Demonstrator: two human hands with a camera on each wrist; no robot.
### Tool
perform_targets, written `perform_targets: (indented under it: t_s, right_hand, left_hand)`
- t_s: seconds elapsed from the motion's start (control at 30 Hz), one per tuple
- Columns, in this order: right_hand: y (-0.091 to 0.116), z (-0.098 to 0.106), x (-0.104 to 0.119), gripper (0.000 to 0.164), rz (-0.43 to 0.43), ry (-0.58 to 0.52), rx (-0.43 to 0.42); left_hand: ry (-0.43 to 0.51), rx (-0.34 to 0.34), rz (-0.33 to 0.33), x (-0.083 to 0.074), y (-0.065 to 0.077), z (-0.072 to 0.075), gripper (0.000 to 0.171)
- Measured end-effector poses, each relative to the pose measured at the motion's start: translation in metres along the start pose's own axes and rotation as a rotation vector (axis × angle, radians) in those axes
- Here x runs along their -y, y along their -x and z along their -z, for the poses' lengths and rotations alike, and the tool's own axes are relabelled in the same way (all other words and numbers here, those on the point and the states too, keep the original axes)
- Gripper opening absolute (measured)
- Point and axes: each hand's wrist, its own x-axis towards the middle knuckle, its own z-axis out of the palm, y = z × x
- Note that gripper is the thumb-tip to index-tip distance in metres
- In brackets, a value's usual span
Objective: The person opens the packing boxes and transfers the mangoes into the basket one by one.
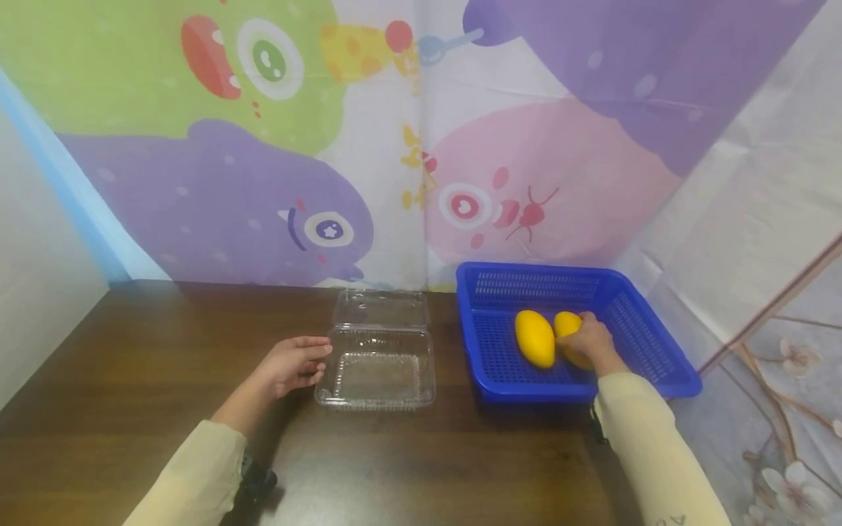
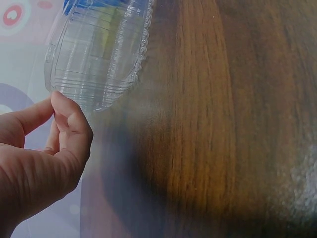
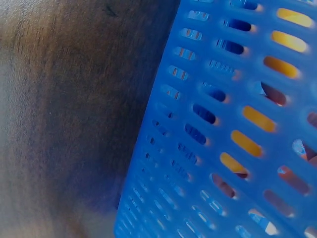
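A clear plastic clamshell box [image 1: 375, 401] lies with its lid [image 1: 381, 308] folded back on the table. At its left edge, my left hand [image 1: 292, 367] pinches the rim between thumb and fingertips, as the left wrist view of the box [image 2: 94, 74] also shows. Inside the blue basket [image 1: 539, 391] are two yellow mangoes. One mango [image 1: 534, 338] lies untouched; my right hand [image 1: 590, 340] holds the other mango [image 1: 566, 322] from above, covering part of it. In the right wrist view, the slotted basket wall [image 3: 198, 148] hides most of that hand.
The brown wooden table [image 1: 395, 467] reaches back to a cartoon-printed cloth [image 1: 388, 219]. At the right, a flower-patterned sheet [image 1: 776, 409] stands close beside the basket. A white wall [image 1: 46, 241] bounds the left side.
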Motion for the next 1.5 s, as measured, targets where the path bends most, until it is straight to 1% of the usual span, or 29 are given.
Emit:
perform_targets:
  t_s: [0.17, 0.3, 0.43, 0.47, 0.53, 0.67, 0.7, 0.83, 1.1, 1.3, 1.5]
  right_hand:
    - [0.0016, 0.0013, -0.0004, 0.091, -0.016, -0.024, -0.005]
    - [0.0002, 0.0012, -0.0011, 0.091, -0.015, -0.030, 0.010]
    - [-0.0024, 0.0013, -0.0039, 0.090, 0.027, -0.015, -0.003]
    - [-0.0030, 0.0011, -0.0051, 0.089, 0.050, -0.006, -0.026]
    - [-0.0035, 0.0015, -0.0064, 0.088, 0.071, 0.001, -0.039]
    - [-0.0013, 0.0021, -0.0060, 0.085, 0.077, 0.001, -0.053]
    - [-0.0002, 0.0025, -0.0050, 0.084, 0.067, -0.004, -0.038]
    - [0.0025, 0.0023, -0.0036, 0.082, 0.062, 0.010, -0.032]
    - [0.0006, 0.0029, -0.0049, 0.076, 0.068, 0.030, -0.027]
    - [0.0019, 0.0047, -0.0021, 0.077, 0.070, 0.044, -0.008]
    - [0.0017, 0.0050, -0.0018, 0.074, 0.074, 0.035, 0.005]
  left_hand:
    - [-0.003, -0.003, 0.001, -0.0016, -0.0009, -0.0007, 0.052]
    - [-0.006, -0.006, 0.003, -0.0024, -0.0012, -0.0010, 0.051]
    - [-0.012, -0.010, 0.007, -0.0027, -0.0003, -0.0014, 0.051]
    - [-0.012, -0.011, 0.010, -0.0027, 0.0000, -0.0016, 0.051]
    - [-0.012, -0.014, 0.012, -0.0027, 0.0008, -0.0019, 0.051]
    - [-0.007, -0.016, 0.012, -0.0030, 0.0015, -0.0026, 0.051]
    - [-0.006, -0.018, 0.011, -0.0032, 0.0015, -0.0028, 0.051]
    - [-0.014, -0.020, 0.012, -0.0035, 0.0012, -0.0033, 0.052]
    - [-0.022, -0.023, 0.012, -0.0037, -0.0002, -0.0034, 0.052]
    - [-0.031, -0.029, 0.012, -0.0028, 0.0002, -0.0026, 0.051]
    - [-0.035, -0.034, 0.017, -0.0019, 0.0008, -0.0022, 0.052]
